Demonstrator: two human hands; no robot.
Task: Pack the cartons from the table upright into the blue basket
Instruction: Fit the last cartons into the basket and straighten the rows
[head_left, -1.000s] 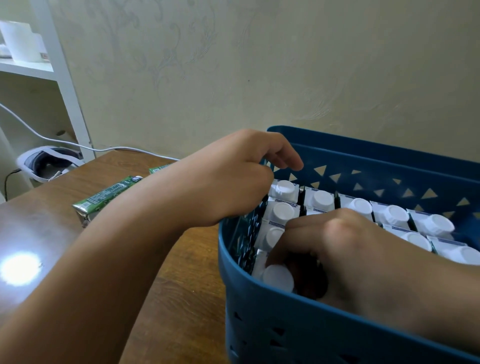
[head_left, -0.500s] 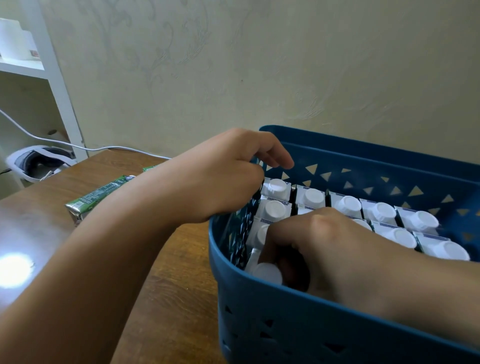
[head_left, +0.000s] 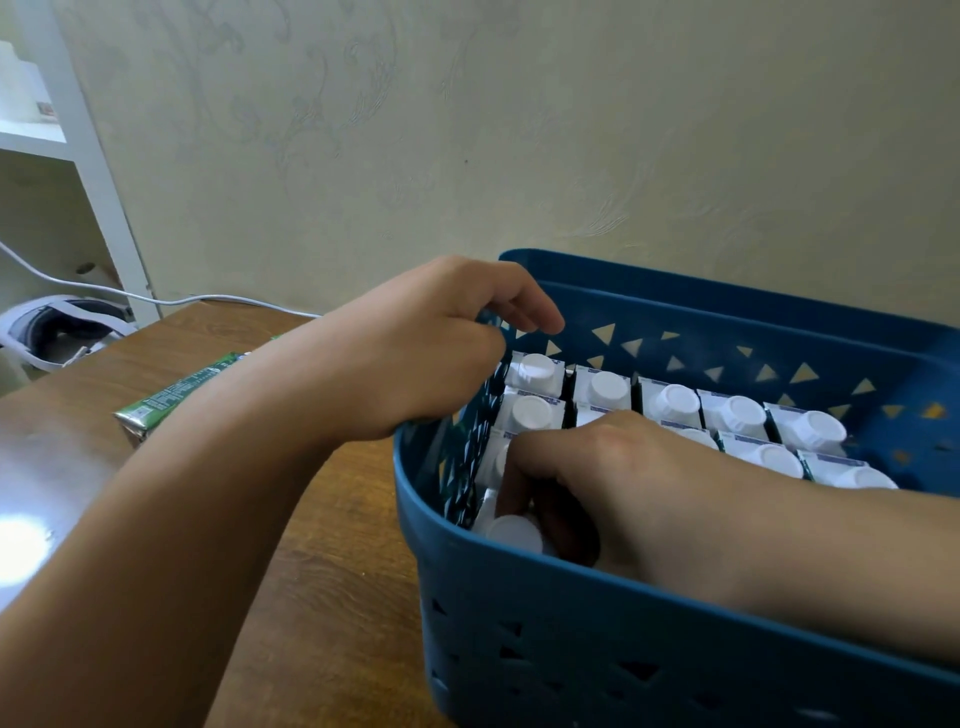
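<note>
The blue basket (head_left: 519, 623) stands on the right part of the wooden table (head_left: 322, 597). Several white-capped cartons (head_left: 675, 402) stand upright in rows inside it. My left hand (head_left: 426, 353) grips the basket's left wall, fingers curled over the rim. My right hand (head_left: 613, 483) reaches into the near left corner and grips an upright carton (head_left: 511, 532), whose white cap shows below my fingers. One green carton (head_left: 171, 395) lies on its side on the table, left of my left forearm, which partly hides it.
A white headset (head_left: 57, 332) rests at the table's far left edge, with a white cable (head_left: 208, 299) running along the wall. A white shelf unit (head_left: 104, 156) stands at the left. The wall rises right behind the basket.
Both hands keep their holds on the basket wall and the carton. Only the view has shifted a little.
</note>
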